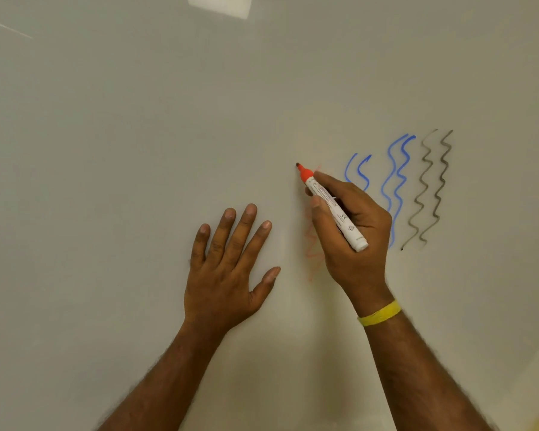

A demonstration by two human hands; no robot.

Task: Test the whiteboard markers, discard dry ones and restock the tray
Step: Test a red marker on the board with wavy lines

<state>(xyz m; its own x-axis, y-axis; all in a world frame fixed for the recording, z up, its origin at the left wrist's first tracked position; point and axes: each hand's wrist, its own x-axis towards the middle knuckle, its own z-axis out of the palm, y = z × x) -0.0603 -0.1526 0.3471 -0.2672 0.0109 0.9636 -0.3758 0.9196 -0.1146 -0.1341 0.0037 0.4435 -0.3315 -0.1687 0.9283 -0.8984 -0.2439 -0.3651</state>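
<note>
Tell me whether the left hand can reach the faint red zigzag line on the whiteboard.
Likely yes. The left hand lies flat on the whiteboard, thumb beside the faint red zigzag line, bare board between. The right hand, gripping the red-tipped white marker, covers its upper part.

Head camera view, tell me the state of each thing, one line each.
Red marker: uncapped, tip towards the whiteboard.
Right hand: grips the red marker.
Left hand: rests flat on the whiteboard, fingers spread.
Red squiggle: faint, patchy.
Blue squiggles: bold.
Black squiggles: clear, greyish.
</note>
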